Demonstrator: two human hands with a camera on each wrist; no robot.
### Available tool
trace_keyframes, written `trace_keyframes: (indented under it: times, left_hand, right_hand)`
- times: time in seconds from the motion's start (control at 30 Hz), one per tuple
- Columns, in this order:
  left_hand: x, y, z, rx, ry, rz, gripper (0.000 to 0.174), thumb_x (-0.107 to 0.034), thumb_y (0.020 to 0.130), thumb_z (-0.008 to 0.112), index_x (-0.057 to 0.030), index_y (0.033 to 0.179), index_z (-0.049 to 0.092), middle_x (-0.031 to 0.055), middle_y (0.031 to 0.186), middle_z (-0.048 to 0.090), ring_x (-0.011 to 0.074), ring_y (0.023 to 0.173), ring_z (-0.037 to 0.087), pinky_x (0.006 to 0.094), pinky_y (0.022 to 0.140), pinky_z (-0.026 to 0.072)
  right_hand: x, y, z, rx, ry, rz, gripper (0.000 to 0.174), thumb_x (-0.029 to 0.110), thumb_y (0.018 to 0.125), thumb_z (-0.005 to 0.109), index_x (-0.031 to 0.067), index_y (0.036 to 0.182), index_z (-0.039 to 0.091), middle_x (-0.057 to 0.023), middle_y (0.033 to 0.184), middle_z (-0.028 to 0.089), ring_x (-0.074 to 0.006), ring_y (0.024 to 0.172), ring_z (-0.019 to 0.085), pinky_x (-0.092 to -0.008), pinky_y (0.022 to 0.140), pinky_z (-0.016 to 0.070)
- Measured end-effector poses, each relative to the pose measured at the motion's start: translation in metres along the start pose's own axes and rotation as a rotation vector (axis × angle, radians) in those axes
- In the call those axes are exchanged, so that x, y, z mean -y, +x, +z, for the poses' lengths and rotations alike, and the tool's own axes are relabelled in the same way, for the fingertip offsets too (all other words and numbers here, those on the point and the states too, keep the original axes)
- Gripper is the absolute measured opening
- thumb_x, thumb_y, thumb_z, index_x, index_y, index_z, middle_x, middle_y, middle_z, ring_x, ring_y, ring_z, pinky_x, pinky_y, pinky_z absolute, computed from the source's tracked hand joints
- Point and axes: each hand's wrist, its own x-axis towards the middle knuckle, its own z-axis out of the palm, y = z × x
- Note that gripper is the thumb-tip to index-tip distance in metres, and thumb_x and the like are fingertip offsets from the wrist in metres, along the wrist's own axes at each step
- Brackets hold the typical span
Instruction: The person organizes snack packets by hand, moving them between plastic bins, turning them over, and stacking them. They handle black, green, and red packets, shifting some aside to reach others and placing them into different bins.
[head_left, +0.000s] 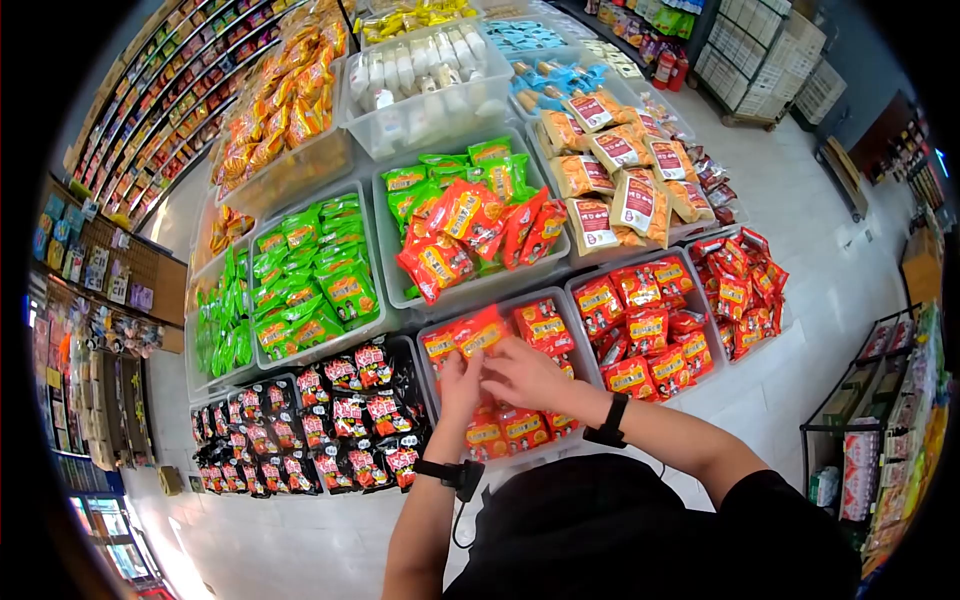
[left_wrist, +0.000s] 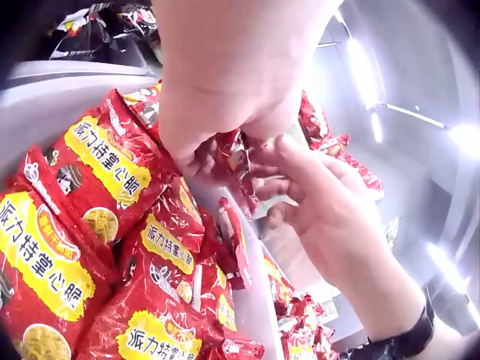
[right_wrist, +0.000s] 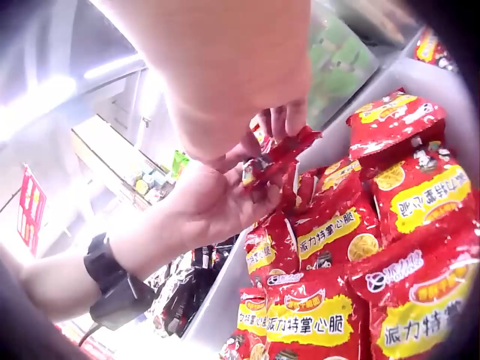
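Observation:
A red snack packet (head_left: 482,330) is held up over a bin of like packets, between my two hands. My left hand (head_left: 460,388) grips it from the near left side; in the right wrist view its palm lies under the crinkled red packet (right_wrist: 281,159). From the right, my right hand (head_left: 527,372) pinches the same packet, its fingertips at the wrapper's edge in the left wrist view. Red packets with yellow labels (left_wrist: 109,161) fill the clear plastic bin (head_left: 590,365) beneath. The held packet's lower part is hidden behind the fingers.
Black packets (head_left: 365,410) fill bins on the left, green packets (head_left: 315,270) beyond them. A further bin of red packets (head_left: 650,320) adjoins on the right. Behind, red packets (head_left: 470,220) lie on green ones, beside tan packets (head_left: 625,170). Shelves (head_left: 880,400) line the right side.

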Motion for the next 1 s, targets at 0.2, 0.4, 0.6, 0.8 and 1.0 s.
trace_keyframes:
  times: [0.2,0.4,0.6,0.8,1.0]
  left_hand:
    - [0.01,0.015,-0.009,0.091,0.291,-0.047,0.026,-0.023,0.102,0.057,0.0012,0.108,0.065,0.0031,0.097,0.069,0.0087,0.085,0.06,0.0256,0.074,0.048]
    - [-0.024,0.004,-0.008,-0.089,0.856,0.488,0.025,-0.023,0.097,0.06,0.0002,0.107,0.066,0.0176,0.09,0.066,0.0311,0.081,0.064,0.0401,0.07,0.0511]
    - [-0.091,0.01,-0.006,-0.397,0.874,0.779,0.053,-0.022,0.09,0.071,0.004,0.131,0.05,0.022,0.117,0.057,0.0383,0.111,0.054,0.0459,0.094,0.0443]
    - [-0.142,0.058,0.005,-0.499,1.184,0.697,0.087,-0.046,0.075,0.083,0.0034,0.137,0.046,0.0233,0.128,0.057,0.0391,0.121,0.05,0.0485,0.103,0.0364]
    - [-0.148,0.057,0.015,-0.561,1.108,0.734,0.075,-0.038,0.077,0.082,-0.0009,0.133,0.05,0.0203,0.126,0.055,0.0366,0.12,0.049,0.0483,0.104,0.0343]
  right_hand:
    - [-0.013,-0.004,-0.009,-0.055,-0.221,0.023,0.064,0.019,0.081,0.074,0.0072,0.139,0.048,-0.028,0.138,0.04,-0.0448,0.116,0.051,-0.0485,0.099,0.0458]
    - [-0.045,-0.008,0.032,-0.095,-0.447,0.1,0.05,0.014,0.083,0.069,0.0065,0.13,0.057,-0.0287,0.132,0.046,-0.0408,0.109,0.055,-0.0473,0.092,0.0475]
    - [-0.025,0.002,0.001,-0.028,-0.464,0.115,0.051,0.024,0.08,0.072,0.0037,0.125,0.06,-0.0211,0.127,0.053,-0.0347,0.108,0.052,-0.0461,0.09,0.0422]
    - [-0.004,0.033,-0.091,-0.556,-0.337,0.08,0.052,0.019,0.079,0.074,0.0028,0.125,0.055,-0.021,0.127,0.052,-0.0395,0.114,0.049,-0.0493,0.096,0.0405]
    - [-0.03,0.077,-0.184,-0.444,-0.408,0.056,0.059,0.016,0.073,0.077,0.0021,0.126,0.054,-0.0158,0.127,0.055,-0.0367,0.121,0.05,-0.0501,0.101,0.0389]
